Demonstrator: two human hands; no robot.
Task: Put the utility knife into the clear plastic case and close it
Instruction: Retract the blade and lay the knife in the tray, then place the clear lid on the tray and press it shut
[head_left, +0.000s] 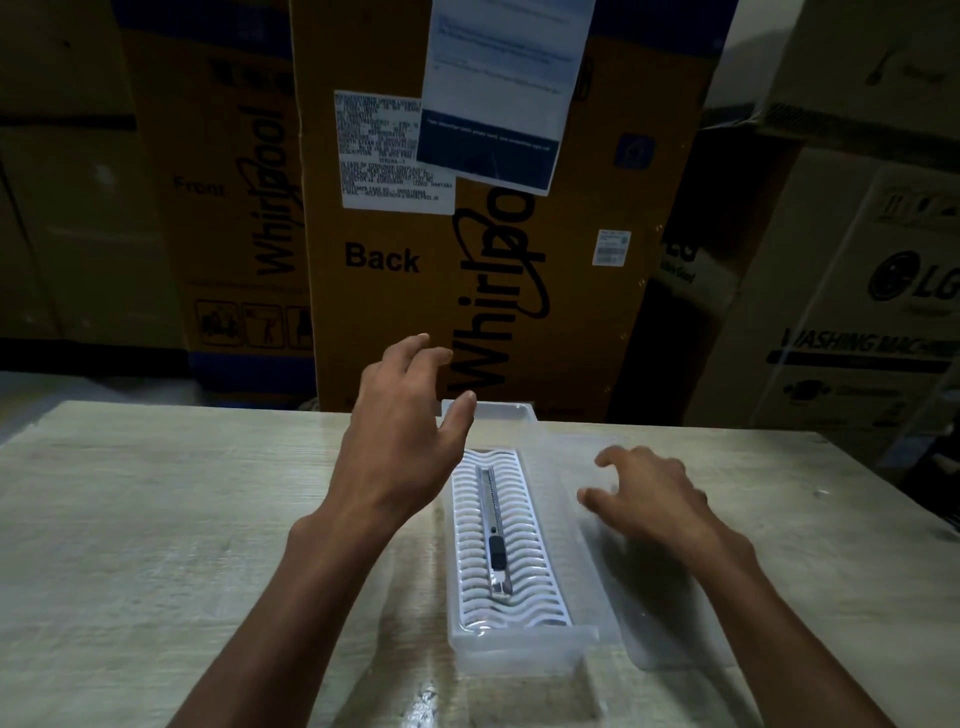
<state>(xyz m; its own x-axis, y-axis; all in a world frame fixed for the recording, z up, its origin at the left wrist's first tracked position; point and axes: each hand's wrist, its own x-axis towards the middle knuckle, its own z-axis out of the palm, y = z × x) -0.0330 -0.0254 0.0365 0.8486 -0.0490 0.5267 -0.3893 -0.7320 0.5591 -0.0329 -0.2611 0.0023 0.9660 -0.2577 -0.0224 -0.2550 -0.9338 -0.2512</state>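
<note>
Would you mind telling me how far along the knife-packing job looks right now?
Done: the slim silver utility knife lies on the white wavy insert inside the clear plastic case. In hand: nothing; the left hand hovers open above the case, the right hand reaches over the clear lid beside it. Left: fitting the lid.

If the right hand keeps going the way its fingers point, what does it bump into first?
Probably the clear lid lying beside the case. The right hand hovers over it, fingers curled leftward and down. Past that lies the case holding the utility knife. Depth is hard to judge.
</note>
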